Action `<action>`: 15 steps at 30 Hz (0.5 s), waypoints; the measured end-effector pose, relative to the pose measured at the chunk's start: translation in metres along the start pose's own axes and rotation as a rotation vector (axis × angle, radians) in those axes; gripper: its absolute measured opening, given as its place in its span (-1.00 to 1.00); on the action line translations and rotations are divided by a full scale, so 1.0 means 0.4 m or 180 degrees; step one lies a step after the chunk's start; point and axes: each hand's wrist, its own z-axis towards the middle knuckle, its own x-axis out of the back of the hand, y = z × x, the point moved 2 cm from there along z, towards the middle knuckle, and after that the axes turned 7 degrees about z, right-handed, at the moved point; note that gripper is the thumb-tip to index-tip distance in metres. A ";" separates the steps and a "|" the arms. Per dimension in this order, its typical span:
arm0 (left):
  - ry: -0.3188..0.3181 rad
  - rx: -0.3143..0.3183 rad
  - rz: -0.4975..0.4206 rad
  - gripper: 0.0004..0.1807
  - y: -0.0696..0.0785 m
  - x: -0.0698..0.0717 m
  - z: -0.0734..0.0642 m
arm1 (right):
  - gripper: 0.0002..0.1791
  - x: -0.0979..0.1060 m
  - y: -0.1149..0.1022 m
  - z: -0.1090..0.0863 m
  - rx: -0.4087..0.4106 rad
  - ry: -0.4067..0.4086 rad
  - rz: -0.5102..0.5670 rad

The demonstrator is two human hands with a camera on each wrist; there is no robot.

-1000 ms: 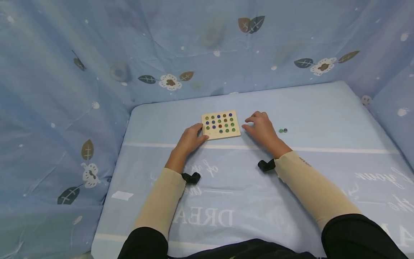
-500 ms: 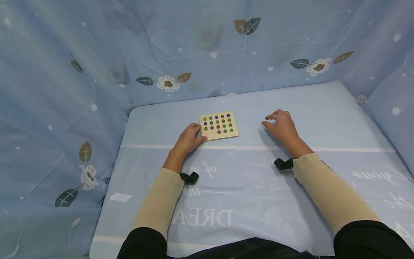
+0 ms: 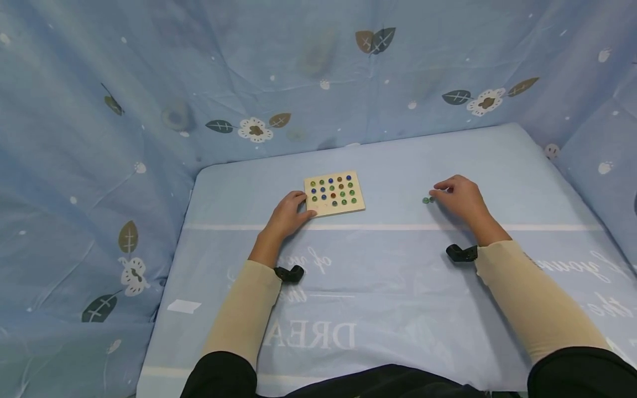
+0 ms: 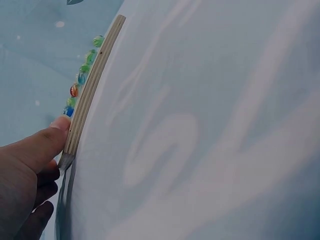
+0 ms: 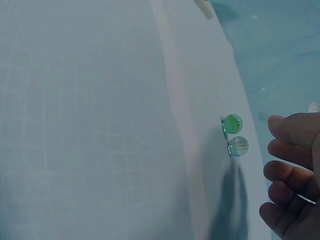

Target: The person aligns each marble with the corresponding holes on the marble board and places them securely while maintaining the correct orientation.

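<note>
A pale wooden marble board (image 3: 325, 209) lies on the table, with rows of green, blue and amber glass marbles (image 4: 81, 78) standing up from it. My left hand (image 3: 288, 214) grips the board's near left corner, thumb at the front edge and fingers along the left side. Well to the right of the board, my right hand (image 3: 461, 197) hovers with thumb and fingers apart, nothing between them. Just left of its fingertips sit two loose marbles, a green marble (image 5: 233, 124) and a clear bluish marble (image 5: 238, 146), side by side on the cloth.
A light blue cloth with printed white lettering covers the table (image 3: 393, 265). Patterned blue fabric (image 3: 318, 72) hangs behind and at both sides. A white patch (image 3: 184, 306) lies at the left. Black wrist mounts (image 3: 290, 274) sit on both forearms.
My right hand has moved right, away from beside the board, to the two loose marbles. My left hand keeps its grip on the board, and the head view has shifted slightly.
</note>
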 end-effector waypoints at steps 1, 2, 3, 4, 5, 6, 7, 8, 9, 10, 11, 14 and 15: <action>0.0004 0.0002 -0.0004 -0.26 0.000 0.000 0.000 | -0.55 -0.001 0.003 0.000 -0.0023 -0.0024 -0.0006; 0.0008 0.0005 -0.0014 -0.26 -0.001 0.000 0.000 | -0.55 -0.001 0.006 0.000 -0.0035 -0.0047 -0.0017; 0.0016 0.0005 -0.0024 -0.26 -0.001 0.000 0.000 | -0.55 -0.002 0.008 0.001 -0.0041 -0.0069 -0.0031; 0.0022 0.0003 -0.0033 -0.26 -0.001 0.000 0.000 | -0.55 -0.003 0.009 0.000 -0.0047 -0.0085 -0.0038; 0.0031 0.0001 -0.0044 -0.26 -0.001 0.000 0.000 | -0.55 -0.004 0.011 0.000 -0.0044 -0.0101 -0.0051; 0.0035 0.0002 -0.0063 -0.26 -0.002 0.000 0.000 | -0.56 -0.005 0.013 0.001 -0.0040 -0.0115 -0.0056; 0.0038 0.0002 -0.0081 -0.26 -0.001 0.000 -0.001 | -0.56 -0.005 0.014 0.000 -0.0040 -0.0130 -0.0061; 0.0042 0.0005 -0.0101 -0.26 -0.001 0.000 -0.001 | -0.55 -0.006 0.016 -0.001 -0.0043 -0.0145 -0.0065; 0.0046 0.0007 -0.0112 -0.26 0.000 -0.001 -0.001 | -0.54 -0.006 0.018 -0.001 -0.0049 -0.0163 -0.0071; 0.0047 0.0012 -0.0123 -0.26 0.000 -0.001 -0.002 | -0.54 -0.007 0.020 -0.001 -0.0058 -0.0181 -0.0073; 0.0050 0.0017 -0.0132 -0.26 0.000 -0.001 -0.003 | -0.53 -0.007 0.022 -0.002 -0.0058 -0.0201 -0.0075; 0.0075 0.0027 -0.0139 -0.27 0.002 -0.001 -0.004 | -0.54 -0.009 0.026 -0.004 -0.0052 -0.0269 -0.0069; 0.0084 0.0027 -0.0139 -0.27 0.002 -0.001 -0.004 | -0.55 -0.009 0.027 -0.004 -0.0036 -0.0286 -0.0070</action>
